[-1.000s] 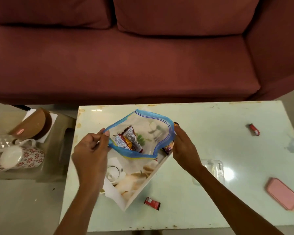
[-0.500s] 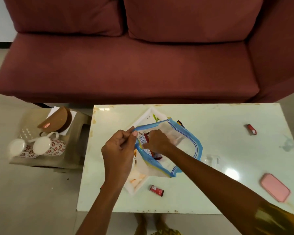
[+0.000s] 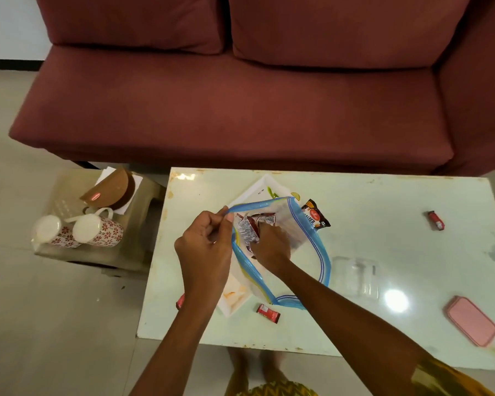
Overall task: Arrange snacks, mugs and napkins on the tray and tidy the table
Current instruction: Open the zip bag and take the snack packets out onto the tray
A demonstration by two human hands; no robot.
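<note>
Snack step in hand: the left hand (image 3: 205,250) pinches the blue rim of the zip bag (image 3: 309,244) and holds its mouth open above the white tray (image 3: 257,190), which lies on the bench (image 3: 383,201). The right hand (image 3: 270,244) is down inside the bag, its fingers (image 3: 257,248) clenched on a red snack packet (image 3: 250,228) that sits at the opening. By my reading, the packets are being emptied out for the tray. One dark packet (image 3: 316,214) lies just beside the bag's far edge, and small red sweets (image 3: 267,308) lie loose on the bench. The two flowered mugs (image 3: 97,231) and the napkins (image 3: 106,174) wait on the stool to the left, well apart from the tray. Next move, I judge: draw the packet clear of the rim without snagging the plastic, then lay it on a bare part of the tray.
</note>
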